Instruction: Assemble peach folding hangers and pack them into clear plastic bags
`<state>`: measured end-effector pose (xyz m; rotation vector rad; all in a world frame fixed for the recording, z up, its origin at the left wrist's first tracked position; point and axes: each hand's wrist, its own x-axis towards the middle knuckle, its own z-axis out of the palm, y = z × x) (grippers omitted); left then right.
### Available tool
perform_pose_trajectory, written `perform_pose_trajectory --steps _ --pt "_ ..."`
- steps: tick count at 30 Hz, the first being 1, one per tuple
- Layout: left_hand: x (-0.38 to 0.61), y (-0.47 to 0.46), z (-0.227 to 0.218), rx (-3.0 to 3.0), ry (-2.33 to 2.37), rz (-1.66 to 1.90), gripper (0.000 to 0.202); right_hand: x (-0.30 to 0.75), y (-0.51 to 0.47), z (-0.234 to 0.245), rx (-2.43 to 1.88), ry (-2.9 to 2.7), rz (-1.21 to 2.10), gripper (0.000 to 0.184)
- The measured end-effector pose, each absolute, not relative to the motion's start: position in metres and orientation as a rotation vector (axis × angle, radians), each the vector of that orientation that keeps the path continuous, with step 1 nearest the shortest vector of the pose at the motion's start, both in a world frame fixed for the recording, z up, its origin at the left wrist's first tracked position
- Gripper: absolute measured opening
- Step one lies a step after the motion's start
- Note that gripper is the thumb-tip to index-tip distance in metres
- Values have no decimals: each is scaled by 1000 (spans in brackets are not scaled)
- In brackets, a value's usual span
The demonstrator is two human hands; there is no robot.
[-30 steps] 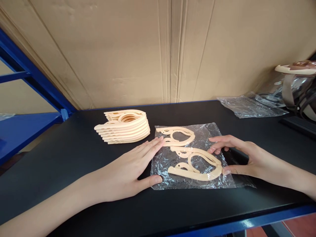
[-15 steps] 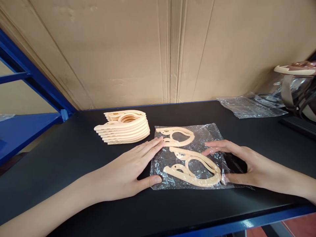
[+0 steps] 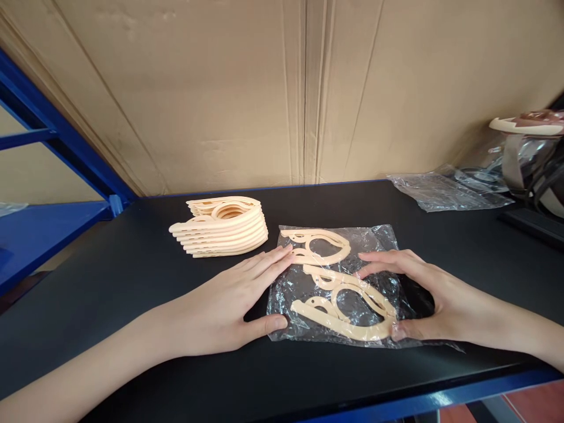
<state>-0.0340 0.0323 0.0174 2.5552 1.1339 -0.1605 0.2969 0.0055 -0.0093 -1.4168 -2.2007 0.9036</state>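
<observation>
A clear plastic bag (image 3: pixel 381 239) lies flat on the black tabletop with two beige folded hangers in it. The smaller-looking one, the far hanger (image 3: pixel 339 254), is at the top of the bag; the near hanger (image 3: pixel 361 332) lies slanted below it. My left hand (image 3: pixel 235 305) rests flat across the bag's left edge, fingertips by the far hanger's end and thumb apart. On the right side, my right hand (image 3: pixel 429 294) arches over the bag, thumb at the near hanger's curved end, fingers spread from it. Left of the bag stands a stack of matching hangers (image 3: pixel 222 235).
Another clear plastic bag (image 3: pixel 449 191) lies at the back right, beside a brown and cream item with straps (image 3: pixel 529 132). Cardboard (image 3: pixel 211 94) stands behind the black tabletop (image 3: pixel 176 393). A blue metal frame (image 3: pixel 79 147) rises at the left.
My right hand has shifted slightly left, its thumb lower and onto the near hanger's end. The hangers in the bag have moved slightly. My left hand is nearly still.
</observation>
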Motion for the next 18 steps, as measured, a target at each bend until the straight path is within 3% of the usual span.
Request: perform_pose_trajectory --steps 4,18 --pt "-36 33 16 2559 1105 -142 79 305 11 -7 -1387 -2339 925 82" --pt "-36 35 12 2603 1081 -77 78 287 16 -11 -1183 -2369 795 64"
